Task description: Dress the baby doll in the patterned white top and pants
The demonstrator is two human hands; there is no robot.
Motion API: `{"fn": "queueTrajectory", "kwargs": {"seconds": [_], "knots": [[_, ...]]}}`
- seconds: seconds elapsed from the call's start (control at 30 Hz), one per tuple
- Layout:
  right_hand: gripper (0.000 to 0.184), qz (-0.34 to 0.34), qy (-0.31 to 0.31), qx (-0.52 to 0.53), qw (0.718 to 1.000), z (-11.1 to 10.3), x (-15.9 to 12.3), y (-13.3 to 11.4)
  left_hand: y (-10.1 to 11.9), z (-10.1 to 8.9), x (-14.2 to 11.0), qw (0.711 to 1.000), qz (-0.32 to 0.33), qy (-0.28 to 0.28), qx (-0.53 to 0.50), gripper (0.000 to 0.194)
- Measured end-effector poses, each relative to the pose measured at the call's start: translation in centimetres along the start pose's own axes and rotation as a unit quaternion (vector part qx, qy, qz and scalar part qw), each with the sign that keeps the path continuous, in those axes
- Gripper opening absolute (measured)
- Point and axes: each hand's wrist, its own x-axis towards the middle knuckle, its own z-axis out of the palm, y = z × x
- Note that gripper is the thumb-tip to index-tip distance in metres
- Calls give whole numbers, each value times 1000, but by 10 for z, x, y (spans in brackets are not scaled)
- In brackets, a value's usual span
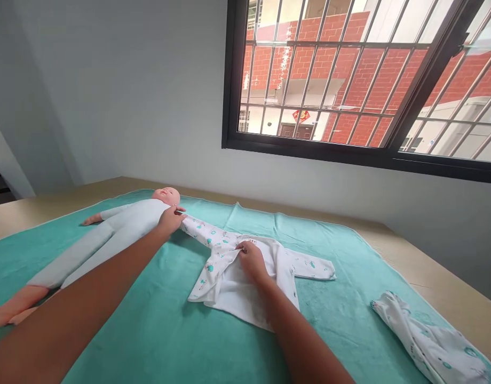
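A white baby shirt (pixel 241 298) with a green and grey print lies spread open on the green towel. My left hand (pixel 171 220) is closed at the cuff of its left sleeve (pixel 199 229), which is stretched out toward the doll. Whether the doll's arm is inside that cuff is hidden by my fingers. Pinched in my right hand (pixel 251 258) is the shirt's front edge, close to the neckline. The baby doll (pixel 135 218), in a pale body with pink head, hands and feet, lies on its back at the left, right beside my left hand.
The green towel (pixel 149 330) covers most of a wooden table (pixel 421 266). Crumpled white printed baby clothing (pixel 429 336) lies at the right. Beyond the table's far edge stand a grey wall (pixel 149 106) and a barred window with a dark frame (pixel 309 149).
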Motion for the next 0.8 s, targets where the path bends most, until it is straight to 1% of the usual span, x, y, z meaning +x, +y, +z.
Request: {"fn": "queueTrajectory", "kwargs": {"seconds": [0.1,0.17,0.2,0.27,0.33,0.37,0.4,0.43,0.47,0.53,0.6,0.7,0.8], "knots": [[31,3,-9,3,1000,1,0,-1,1,1,-16,999,26,19,9,24],[32,6,-10,7,1000,3,0,0,6,5,-38,998,65,18,12,23],[32,7,-10,10,1000,4,0,1,9,7,-53,996,89,6,12,21],[32,10,-8,20,1000,4,0,3,18,9,-92,991,127,-38,9,17],[32,12,-6,33,999,4,1,4,28,6,-136,978,171,-123,7,25],[33,13,-3,41,999,3,1,5,33,4,-157,968,183,-172,14,29],[34,15,1,50,999,2,1,5,38,1,-176,960,191,-204,27,31],[34,17,7,58,998,0,1,4,43,-1,-192,953,213,-211,51,32],[34,20,13,66,998,-1,2,4,47,-3,-205,945,243,-204,79,31],[34,31,27,81,996,-3,2,4,51,-5,-220,934,287,-173,124,21],[34,50,36,100,993,-4,2,4,51,-4,-225,930,307,-148,134,12],[34,82,38,130,987,-3,3,5,46,0,-226,932,329,-122,86,12],[33,101,41,143,984,-2,3,4,42,1,-226,936,338,-98,1,16]]}}
